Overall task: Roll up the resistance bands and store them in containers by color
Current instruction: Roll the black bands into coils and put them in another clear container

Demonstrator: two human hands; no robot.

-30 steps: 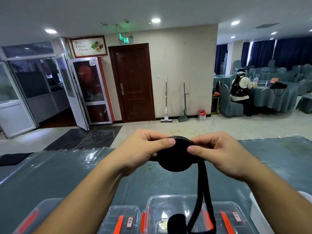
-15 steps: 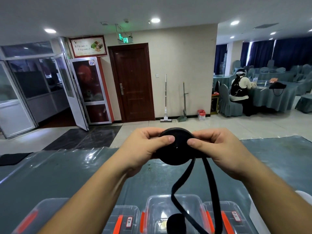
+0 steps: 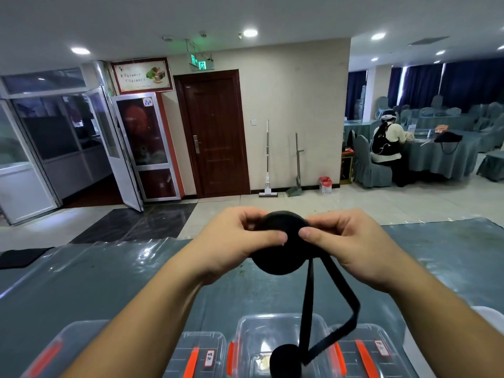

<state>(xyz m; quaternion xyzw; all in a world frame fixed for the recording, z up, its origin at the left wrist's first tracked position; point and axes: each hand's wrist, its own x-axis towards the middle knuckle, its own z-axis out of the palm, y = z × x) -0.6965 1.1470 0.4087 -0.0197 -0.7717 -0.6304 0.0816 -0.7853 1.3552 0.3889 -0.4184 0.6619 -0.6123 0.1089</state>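
A black resistance band is wound into a thick disc-shaped roll held up over the table. My left hand grips the roll from the left, thumb pressed on its face. My right hand pinches it from the right. A loose loop of the band hangs down from the roll toward the clear container below. Inside that container lies another rolled black band.
Several clear plastic containers with orange latches line the near edge of the grey-green covered table. A white object shows at the right edge. A person sits at a far table. A black cloth lies at far left.
The roll has turned and grown as more band wound on. The hanging loop has become shorter and swung right, now kinked above the container.
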